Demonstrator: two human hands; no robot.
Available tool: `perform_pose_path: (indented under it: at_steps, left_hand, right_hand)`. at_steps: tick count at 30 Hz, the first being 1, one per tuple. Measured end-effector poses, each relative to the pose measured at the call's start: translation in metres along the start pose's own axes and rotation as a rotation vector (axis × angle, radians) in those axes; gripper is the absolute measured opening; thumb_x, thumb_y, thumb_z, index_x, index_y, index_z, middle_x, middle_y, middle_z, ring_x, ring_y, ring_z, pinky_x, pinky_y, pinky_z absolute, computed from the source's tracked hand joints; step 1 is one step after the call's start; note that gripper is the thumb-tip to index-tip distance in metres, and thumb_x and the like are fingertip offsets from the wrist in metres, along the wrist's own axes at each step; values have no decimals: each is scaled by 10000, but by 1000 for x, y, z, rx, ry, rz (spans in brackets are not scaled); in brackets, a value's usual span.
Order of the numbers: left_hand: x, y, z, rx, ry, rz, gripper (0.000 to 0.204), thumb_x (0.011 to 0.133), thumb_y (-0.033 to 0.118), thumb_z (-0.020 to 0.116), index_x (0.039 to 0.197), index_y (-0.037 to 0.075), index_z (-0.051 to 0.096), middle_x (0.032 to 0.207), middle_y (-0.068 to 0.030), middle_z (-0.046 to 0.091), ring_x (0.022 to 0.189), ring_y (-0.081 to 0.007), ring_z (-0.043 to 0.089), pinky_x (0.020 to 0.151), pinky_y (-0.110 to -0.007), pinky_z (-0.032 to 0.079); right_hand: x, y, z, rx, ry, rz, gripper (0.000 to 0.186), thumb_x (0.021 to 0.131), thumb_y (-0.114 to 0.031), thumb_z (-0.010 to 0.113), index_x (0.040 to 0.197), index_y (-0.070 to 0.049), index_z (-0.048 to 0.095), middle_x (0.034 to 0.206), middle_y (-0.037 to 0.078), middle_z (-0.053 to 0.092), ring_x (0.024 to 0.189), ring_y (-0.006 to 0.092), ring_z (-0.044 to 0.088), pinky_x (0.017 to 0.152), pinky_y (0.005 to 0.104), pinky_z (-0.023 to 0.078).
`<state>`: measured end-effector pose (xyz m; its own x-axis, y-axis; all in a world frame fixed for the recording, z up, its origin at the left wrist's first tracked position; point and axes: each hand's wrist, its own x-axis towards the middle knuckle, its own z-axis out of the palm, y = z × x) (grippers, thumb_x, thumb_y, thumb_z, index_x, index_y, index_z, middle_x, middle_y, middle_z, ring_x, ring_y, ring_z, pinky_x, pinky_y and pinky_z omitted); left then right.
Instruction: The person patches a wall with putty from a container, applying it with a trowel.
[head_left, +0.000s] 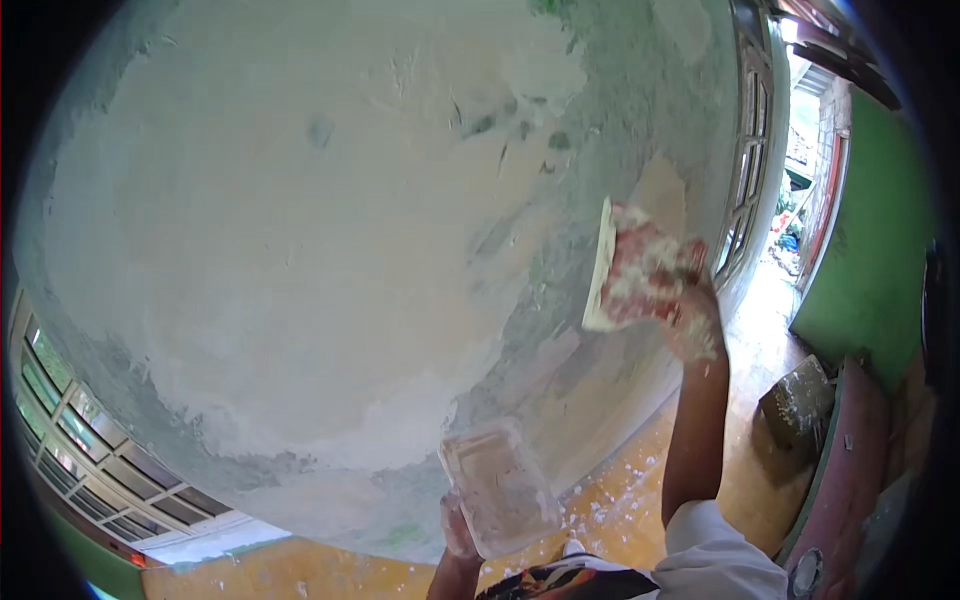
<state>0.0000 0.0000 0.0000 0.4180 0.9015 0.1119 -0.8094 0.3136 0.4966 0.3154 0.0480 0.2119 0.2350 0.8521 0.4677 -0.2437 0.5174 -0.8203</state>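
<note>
My right hand (692, 300) grips a wide red scraper (640, 265) smeared with pale putty, its long light edge held upright at or very near the patched wall (300, 220); I cannot tell whether it touches. Putty also coats my fingers and the back of that hand. Low in the view, my left hand (458, 525) holds a shallow rectangular plastic tray (500, 485) by its left side, with pale residue inside. The wall carries a broad cream patch over rough grey-green plaster, with dark smudges in its upper part.
Paned windows (95, 440) curve along the lower left and another window (742, 150) along the right. A bright doorway (785, 230) opens beside a green panel (865, 230). A speckled box (800, 400) and a pink panel (845, 470) sit at right. The yellow floor (625, 510) has white splatters.
</note>
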Motion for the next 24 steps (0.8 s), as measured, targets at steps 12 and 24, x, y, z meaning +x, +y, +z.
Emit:
perform_pose_path:
  at_steps: [12, 24]
  left_hand:
    - [-7, 10, 8, -48, 72, -215, 712, 888, 512, 627, 1422, 75, 453, 1351, -127, 562, 1209, -293, 572, 1009, -467, 497]
    - [-16, -44, -18, 197, 206, 131, 955, 883, 783, 415, 1520, 86, 277, 1450, -128, 450, 1306, -293, 475, 1100, -471, 400]
  right_hand:
    - [-164, 97, 44, -750, -277, -547, 211, 807, 25, 663, 1014, 28, 702, 1003, 173, 715, 852, 364, 701, 766, 437, 571]
    - [-184, 67, 82, -820, -343, -160, 218, 841, -49, 656, 1043, 31, 662, 936, 185, 680, 780, 355, 676, 674, 393, 552]
